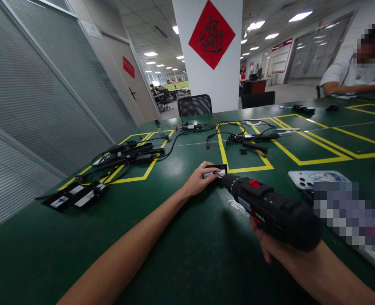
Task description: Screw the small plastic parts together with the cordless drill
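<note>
My right hand [262, 239] is wrapped round the grip of a black cordless drill [270, 207] with a red switch on top. The drill points forward and left, its bit reaching a small flat black piece [223, 167] with a white area on the table. My left hand [200, 178], a ring on one finger, holds that piece down with its fingers and thumb close to the bit tip. Those fingers cover part of the piece, so the exact contact of the bit cannot be made out.
Two similar flat black pieces [88, 195] lie at the left beside a heap of black cables [133, 154]. Pen-like tools with cables [254, 136] lie ahead. A phone [317, 177] is at the right. Yellow tape [254, 169] marks the green table [174, 254]. A person [343, 76] sits across, far right.
</note>
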The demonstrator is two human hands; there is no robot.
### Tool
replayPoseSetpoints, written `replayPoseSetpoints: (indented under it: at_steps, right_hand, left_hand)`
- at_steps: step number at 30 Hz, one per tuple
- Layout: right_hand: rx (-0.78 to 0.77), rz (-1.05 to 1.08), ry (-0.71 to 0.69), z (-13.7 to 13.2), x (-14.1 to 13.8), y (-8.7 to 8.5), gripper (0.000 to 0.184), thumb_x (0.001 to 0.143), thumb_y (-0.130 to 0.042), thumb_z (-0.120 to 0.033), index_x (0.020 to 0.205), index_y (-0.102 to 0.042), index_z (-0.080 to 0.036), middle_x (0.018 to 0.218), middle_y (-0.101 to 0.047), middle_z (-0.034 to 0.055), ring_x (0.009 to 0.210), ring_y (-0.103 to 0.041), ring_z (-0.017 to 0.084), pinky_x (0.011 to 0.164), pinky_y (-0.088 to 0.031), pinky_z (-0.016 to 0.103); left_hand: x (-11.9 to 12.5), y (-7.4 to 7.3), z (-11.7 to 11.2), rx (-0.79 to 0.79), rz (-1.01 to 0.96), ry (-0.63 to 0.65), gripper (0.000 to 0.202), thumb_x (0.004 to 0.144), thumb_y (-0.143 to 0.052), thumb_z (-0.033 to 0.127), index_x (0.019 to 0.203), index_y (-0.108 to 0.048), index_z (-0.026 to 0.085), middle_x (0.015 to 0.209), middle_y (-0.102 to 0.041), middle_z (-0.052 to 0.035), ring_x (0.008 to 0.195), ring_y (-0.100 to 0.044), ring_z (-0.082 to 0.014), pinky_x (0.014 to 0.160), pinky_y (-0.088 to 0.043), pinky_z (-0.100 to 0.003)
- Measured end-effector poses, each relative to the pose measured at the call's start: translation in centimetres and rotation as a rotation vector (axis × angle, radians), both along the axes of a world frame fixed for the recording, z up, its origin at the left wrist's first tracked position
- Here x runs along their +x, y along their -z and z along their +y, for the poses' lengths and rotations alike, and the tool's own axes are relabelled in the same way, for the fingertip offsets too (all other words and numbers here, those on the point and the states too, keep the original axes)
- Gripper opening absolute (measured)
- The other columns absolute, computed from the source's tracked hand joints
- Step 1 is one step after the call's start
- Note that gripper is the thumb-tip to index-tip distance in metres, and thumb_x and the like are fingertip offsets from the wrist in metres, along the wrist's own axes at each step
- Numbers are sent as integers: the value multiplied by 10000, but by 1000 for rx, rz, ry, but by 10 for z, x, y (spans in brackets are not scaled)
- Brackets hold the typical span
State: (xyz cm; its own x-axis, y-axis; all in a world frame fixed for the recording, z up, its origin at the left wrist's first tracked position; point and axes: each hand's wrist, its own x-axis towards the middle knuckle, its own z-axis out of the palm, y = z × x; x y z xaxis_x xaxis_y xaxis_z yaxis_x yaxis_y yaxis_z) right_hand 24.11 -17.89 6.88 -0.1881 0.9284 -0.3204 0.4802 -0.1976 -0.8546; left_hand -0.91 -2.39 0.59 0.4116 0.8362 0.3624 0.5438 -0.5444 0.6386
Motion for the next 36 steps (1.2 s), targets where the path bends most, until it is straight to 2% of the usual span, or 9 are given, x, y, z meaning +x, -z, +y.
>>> replayPoseSetpoints:
  at_steps: [5, 8, 11, 15, 21, 26, 30, 33, 36]
  right_hand:
    - [61, 5, 63, -1, -1, 7, 372, 719, -486, -512, 870, -627, -203, 618, -615, 22, 609, -593, 199, 718, -473, 354]
    - [39, -26, 42, -2, -1, 1, 333, 719, -482, -518, 749, -615, -213, 641, -632, 43, 687, -617, 227, 723, -471, 365]
    - [41, -17, 30, -3, -1, -8, 313, 701, -492, -503, 569, -540, -224, 714, -666, 82, 810, -624, 268, 628, -480, 338]
    - [45, 17, 70, -5, -3, -13, 288, 684, -515, -490, 562, -539, -230, 739, -681, 90, 882, -621, 288, 521, -464, 295]
    - [25, 58, 17, -2, 1, -1, 286, 756, -503, -464, 618, -574, -223, 539, -604, 23, 588, -627, 195, 463, -443, 262]
    - [82, 67, 13, 2, 1, 16, 182, 793, -522, -384, 788, -606, -223, 501, -567, -28, 480, -588, 150, 524, -481, 273]
    - [143, 102, 22, 4, -2, 26, 172, 792, -528, -349, 887, -587, -219, 560, -595, -30, 460, -565, 128, 560, -488, 277]
    - [143, 98, 28, 3, -3, 21, 156, 804, -510, -334, 874, -585, -218, 553, -597, -29, 468, -572, 131, 565, -492, 278]
    - [131, 76, 2, 2, -2, 3, 141, 792, -521, -315, 864, -598, -222, 522, -592, -26, 509, -604, 159, 570, -502, 287]
  left_hand:
    - [0, 0, 0, 7, 2, 1, 271, 851, -488, 307, 1067, -621, 212, 1106, -489, -64, 1053, -479, -182, 970, -366, -342]
    - [0, -1, -1, 2, 9, 0, 273, 854, -479, 301, 1072, -618, 213, 1110, -489, -67, 1055, -477, -185, 968, -372, -354]
    - [1, -2, -2, -4, 10, -1, 275, 854, -475, 296, 1074, -618, 213, 1112, -490, -68, 1052, -479, -188, 968, -372, -364]
    - [1, -2, -2, -1, 3, 0, 273, 850, -484, 299, 1069, -621, 214, 1104, -491, -65, 1043, -481, -187, 963, -372, -360]
    - [0, -1, -1, -2, -9, 3, 266, 852, -483, 301, 1056, -628, 210, 1102, -490, -67, 1044, -480, -188, 957, -369, -350]
    - [1, 1, 0, -4, -33, -4, 259, 851, -484, 294, 1048, -630, 208, 1091, -498, -69, 1044, -480, -190, 965, -364, -357]
    - [1, 2, 1, -9, -52, -4, 246, 843, -497, 275, 1034, -635, 205, 1072, -504, -69, 1038, -480, -191, 966, -361, -361]
    - [1, 1, 1, -22, -53, -10, 244, 838, -502, 275, 1028, -636, 201, 1074, -503, -70, 1039, -480, -194, 966, -360, -365]
    - [0, 0, 2, -25, -51, -5, 245, 839, -501, 275, 1032, -633, 200, 1079, -501, -69, 1037, -482, -190, 963, -359, -361]
